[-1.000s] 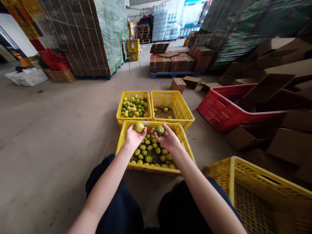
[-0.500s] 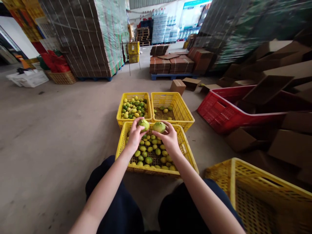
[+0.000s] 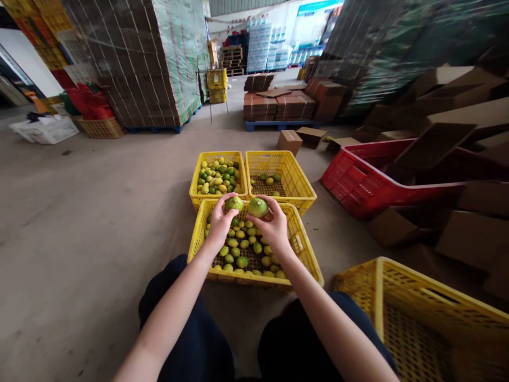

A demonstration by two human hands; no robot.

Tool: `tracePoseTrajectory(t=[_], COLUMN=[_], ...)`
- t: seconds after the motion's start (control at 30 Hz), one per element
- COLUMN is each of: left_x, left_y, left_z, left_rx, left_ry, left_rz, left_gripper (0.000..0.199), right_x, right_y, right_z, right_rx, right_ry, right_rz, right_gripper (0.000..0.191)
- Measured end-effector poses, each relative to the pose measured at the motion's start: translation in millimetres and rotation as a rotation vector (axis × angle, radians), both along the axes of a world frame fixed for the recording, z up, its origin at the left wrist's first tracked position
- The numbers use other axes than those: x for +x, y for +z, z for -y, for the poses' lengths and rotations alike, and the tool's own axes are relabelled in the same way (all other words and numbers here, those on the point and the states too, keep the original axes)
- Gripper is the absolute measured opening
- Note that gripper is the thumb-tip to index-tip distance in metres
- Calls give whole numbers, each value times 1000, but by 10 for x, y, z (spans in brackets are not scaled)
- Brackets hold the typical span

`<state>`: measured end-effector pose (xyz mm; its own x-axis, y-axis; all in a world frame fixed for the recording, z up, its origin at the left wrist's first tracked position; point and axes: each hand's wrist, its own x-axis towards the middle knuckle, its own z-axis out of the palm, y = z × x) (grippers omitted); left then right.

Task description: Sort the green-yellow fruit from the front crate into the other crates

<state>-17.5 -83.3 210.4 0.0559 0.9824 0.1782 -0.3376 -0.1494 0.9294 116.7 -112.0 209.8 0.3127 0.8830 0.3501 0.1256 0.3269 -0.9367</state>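
Observation:
My left hand [image 3: 221, 220] is closed round a green lemon [image 3: 234, 203], thumb on its near side. Level with it, my right hand [image 3: 275, 225] grips another green lemon [image 3: 258, 207], one end of which faces me. A small gap separates the two fruits. Both are held above the far part of the near yellow crate [image 3: 194, 233], where several green and yellow lemons [image 3: 242, 261] lie spread over the slatted bottom. Behind it, the far left yellow crate [image 3: 193, 185] holds many lemons, while the far right yellow crate [image 3: 304, 185] has only a few.
A red crate [image 3: 350, 185] with cardboard boxes [image 3: 469, 233] around it stands to the right. Another yellow crate [image 3: 382, 286] is close by my right knee. Farther back are flattened cartons [image 3: 294, 106] on a blue pallet and tall wrapped stacks [image 3: 123, 58].
The lemon in my right hand has turned, so its end now faces me. My left hand has barely moved, and the crates are the same.

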Motion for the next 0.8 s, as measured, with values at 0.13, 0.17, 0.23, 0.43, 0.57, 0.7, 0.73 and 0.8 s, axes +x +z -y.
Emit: tracePoseTrajectory(t=[0.13, 0.17, 0.23, 0.43, 0.57, 0.7, 0.73, 0.8], left_x=[-2, -5, -11, -17, -5, -8, -11, -17], left_y=[-18, -18, -14, 34, 73, 99, 106, 122], left_z=[-9, -8, 0, 47, 66, 76, 80, 88], left_rx=[77, 84, 96, 73, 42, 33, 26, -28], left_ry=[-19, -26, -40, -57, -40, -55, -61, -78], left_rz=[10, 10, 3, 12, 104, 115, 105, 102], left_gripper=[38, 38, 39, 42, 44, 40, 39, 38], right_x=[11, 13, 18, 31, 26, 28, 33, 50], right_y=[-34, -39, -42, 0, 19, 47, 59, 85], right_z=[3, 2, 0, 7, 17, 17, 17, 18], right_rx=[37, 42, 40, -14, -40, -48, -51, -69], right_ry=[3, 1, 6, 15, 21, 24, 22, 34], right_rz=[73, 85, 91, 21, -18, -57, -84, -156], right_gripper=[48, 48, 49, 53, 54, 58, 59, 59])
